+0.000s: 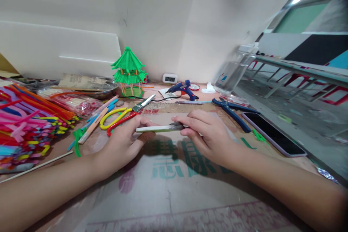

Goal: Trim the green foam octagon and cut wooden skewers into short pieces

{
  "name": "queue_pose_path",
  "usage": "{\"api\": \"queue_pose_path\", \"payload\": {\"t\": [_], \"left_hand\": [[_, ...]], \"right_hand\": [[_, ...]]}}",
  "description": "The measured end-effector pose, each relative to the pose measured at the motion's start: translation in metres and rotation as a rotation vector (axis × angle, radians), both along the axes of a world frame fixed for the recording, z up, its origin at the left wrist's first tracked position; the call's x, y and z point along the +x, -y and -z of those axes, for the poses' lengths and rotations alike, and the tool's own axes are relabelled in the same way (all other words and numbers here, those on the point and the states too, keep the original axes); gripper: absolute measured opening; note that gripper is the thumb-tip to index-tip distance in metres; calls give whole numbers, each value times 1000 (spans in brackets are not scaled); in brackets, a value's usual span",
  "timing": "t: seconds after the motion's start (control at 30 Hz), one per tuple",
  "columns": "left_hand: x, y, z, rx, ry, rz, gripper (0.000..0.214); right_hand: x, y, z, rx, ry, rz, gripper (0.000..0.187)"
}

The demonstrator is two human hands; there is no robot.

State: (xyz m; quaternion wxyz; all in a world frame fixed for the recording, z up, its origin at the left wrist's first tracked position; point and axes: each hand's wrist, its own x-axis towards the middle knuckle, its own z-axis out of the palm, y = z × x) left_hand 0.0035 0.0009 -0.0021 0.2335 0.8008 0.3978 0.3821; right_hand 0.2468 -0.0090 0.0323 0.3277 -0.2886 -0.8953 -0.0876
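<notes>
My left hand (pixel 123 141) pinches the left end of a thin pale green strip (pixel 153 129) held level just above the cardboard sheet (pixel 168 174). My right hand (pixel 206 134) is closed around a small grey metal tool (pixel 176 126) whose tip meets the strip's right end. What kind of tool it is stays hidden by my fingers. Yellow and red handled scissors (pixel 125 115) lie just beyond my left hand.
A heap of coloured pipe cleaners (pixel 24 127) fills the left side. A green pagoda model (pixel 129 72), a blue glue gun (pixel 183 88) and a small clock (pixel 170 78) stand at the back. Blue pliers (pixel 233 112) and a phone (pixel 274 134) lie right.
</notes>
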Motion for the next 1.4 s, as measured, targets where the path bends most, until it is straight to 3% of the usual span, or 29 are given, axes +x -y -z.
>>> {"api": "queue_pose_path", "payload": {"t": [1.4], "left_hand": [[-5,-5,8,158,-92,61,18]], "right_hand": [[-4,2,5,-65,-11,-38,27]]}}
